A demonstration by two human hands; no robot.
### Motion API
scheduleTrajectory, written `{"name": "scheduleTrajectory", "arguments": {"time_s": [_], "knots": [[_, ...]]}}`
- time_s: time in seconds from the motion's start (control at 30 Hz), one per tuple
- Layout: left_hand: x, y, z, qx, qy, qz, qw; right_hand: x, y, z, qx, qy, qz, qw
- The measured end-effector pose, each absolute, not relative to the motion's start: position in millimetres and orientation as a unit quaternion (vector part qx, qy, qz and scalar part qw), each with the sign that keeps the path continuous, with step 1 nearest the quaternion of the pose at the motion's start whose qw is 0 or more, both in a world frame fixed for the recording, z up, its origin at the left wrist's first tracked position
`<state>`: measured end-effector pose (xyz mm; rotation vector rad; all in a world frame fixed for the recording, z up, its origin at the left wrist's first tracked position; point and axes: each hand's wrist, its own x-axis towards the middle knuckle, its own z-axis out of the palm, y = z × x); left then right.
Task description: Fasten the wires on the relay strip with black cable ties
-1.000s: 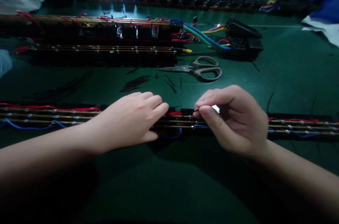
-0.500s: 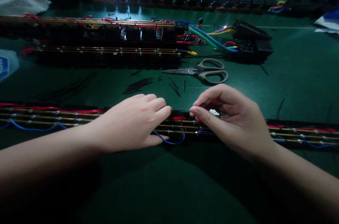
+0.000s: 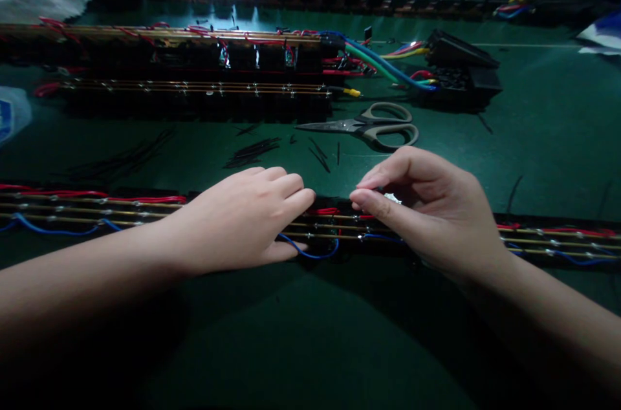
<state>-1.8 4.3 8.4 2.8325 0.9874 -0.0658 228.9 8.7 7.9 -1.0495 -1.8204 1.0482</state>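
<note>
Across the near part of the green worktop [image 3: 533, 138] runs the wired strip [image 3: 97, 209]. My left hand [image 3: 242, 222] lies flat and unclenched on it, I judge to pin it steady, thumb beside a loop of blue wire [image 3: 310, 253]. My right hand [image 3: 431, 209] sits on the strip just beside, thumb pinched to forefinger. Whether anything lies between them I cannot tell, and a white scrap [image 3: 391, 198] is half hidden beneath the fingers. Scissors [image 3: 373, 125] lie beyond, near.

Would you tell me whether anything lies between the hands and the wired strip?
Nothing visible does. The left hand lies flat on the strip; the right hand pinches right at it, near a red wire. The scissors and black offcuts lie farther back on the mat, apart.
</note>
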Motion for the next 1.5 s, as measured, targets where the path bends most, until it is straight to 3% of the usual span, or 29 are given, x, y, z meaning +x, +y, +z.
{"name": "scheduleTrajectory", "arguments": {"time_s": [0.43,0.6,0.87,1.5], "knots": [[-4.0,4.0,8.5,0.941,0.332,-0.029,0.061,234.2,6.5,10.8,-0.361,-0.716,0.462,0.380],[-3.5,3.3,9.3,0.938,0.338,-0.038,0.066,236.2,6.5,13.2,-0.355,-0.731,0.473,0.340],[-2.3,4.0,8.3,0.939,0.336,-0.034,0.070,236.3,7.3,13.4,-0.304,-0.810,0.422,0.270],[-3.9,4.1,7.9,0.942,0.329,-0.030,0.059,233.0,5.3,14.3,-0.243,-0.886,0.323,0.228]]}}
